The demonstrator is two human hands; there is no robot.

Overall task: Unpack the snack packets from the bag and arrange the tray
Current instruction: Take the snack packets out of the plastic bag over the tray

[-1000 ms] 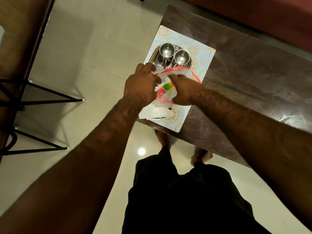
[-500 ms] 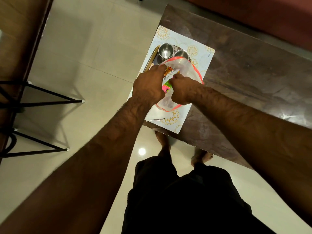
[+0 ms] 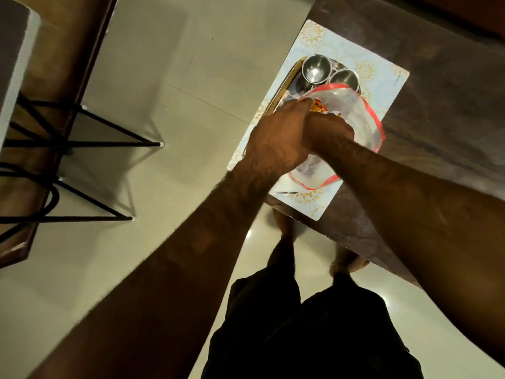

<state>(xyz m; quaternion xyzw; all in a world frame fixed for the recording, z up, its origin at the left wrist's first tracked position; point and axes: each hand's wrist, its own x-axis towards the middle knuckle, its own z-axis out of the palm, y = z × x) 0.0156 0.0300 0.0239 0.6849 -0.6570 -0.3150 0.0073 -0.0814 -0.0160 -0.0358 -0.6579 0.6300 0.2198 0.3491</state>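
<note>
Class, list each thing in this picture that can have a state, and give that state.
Clear plastic bag with red edge: mouth open, held up over the tray.
Two steel cups: upright, empty.
Orange snack packet: partly inside the bag.
Left hand: closed at the bag's mouth.
Right hand: fingers hidden.

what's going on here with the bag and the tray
A person stands at a table over a tray that sits on a placemat. Both hands are at the mouth of a clear bag with red edging: the left hand grips its rim and the right hand reaches inside, where a colourful packet shows. Two steel cups stand on the tray.
</note>
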